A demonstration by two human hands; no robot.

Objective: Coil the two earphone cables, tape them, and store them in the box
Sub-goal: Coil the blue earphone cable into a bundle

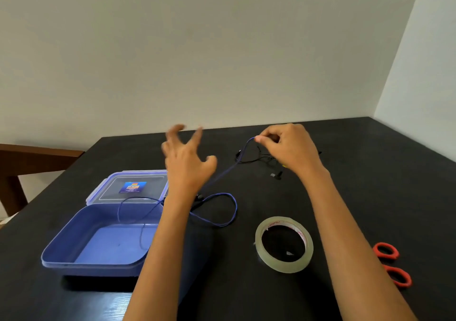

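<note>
- While both forearms reach in from the near edge, the black desk (370, 185) carries everything; it sits against a pale wall, with a brown wooden chair (24, 157) beyond its far-left corner.
- Blue plastic box (61, 244): near left on the desk, open, with only a stretch of cable inside.
- Clear lid (108, 185) with blue clips and a blue sticker: flat on the desk, touching the far side of the box.
- Left hand (187, 165): raised over the desk just right of the lid, fingers (197, 135) splayed and released, motion-blurred. No grasp visible on anything.
- Right hand (291, 148): raised at the far centre-right, thumb and forefinger pinching the blue cable, other fingers curled in.
- Clear tape roll (261, 251): flat on the desk, near centre, between the two forearms.
- Red-handled scissors (392, 264): near right, partly hidden by the right forearm; blades not visible.
- Blue earphone cable (233, 207): uncoiled. Runs from the right-hand pinch down and left, passing behind the left wrist, loops on the desk between box and tape, and one strand trails over the box's far-right rim into the box.
- Black earphone cable (249, 160): loose tangle on the desk at the far side, below and behind the right hand, partly hidden by it; can't tell whether that hand touches it.
</note>
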